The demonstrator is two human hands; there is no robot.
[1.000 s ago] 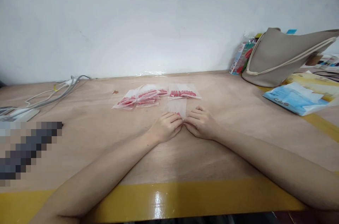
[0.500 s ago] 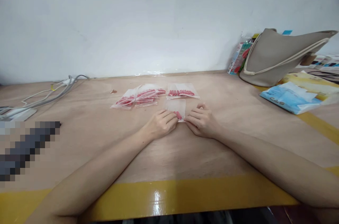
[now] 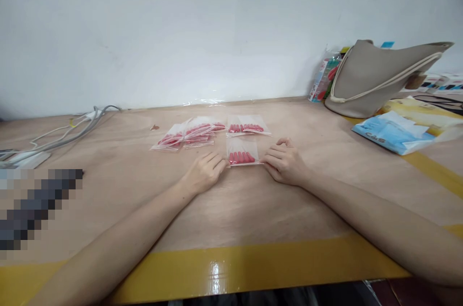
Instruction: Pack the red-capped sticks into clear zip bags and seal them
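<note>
A small clear plastic bag lies flat on the table, with a row of several red, elongated pieces along its near edge. My left hand is closed at the bag's near left corner, its thumb and fingertips pinching there. At the near right corner my right hand pinches the edge, with one finger curled up apart. Just behind lies a similar bag of red pieces. To the left is an overlapping pile of such bags.
Cables run over the table at the left. At the right stand a grey drawstring bag and a blue tissue pack. A small brown scrap lies beyond the pile. Yellow tape lines the front edge.
My left hand has slid left along the bag's near edge to its corner, uncovering the row of red pieces. The bag and my right hand have shifted slightly right.
</note>
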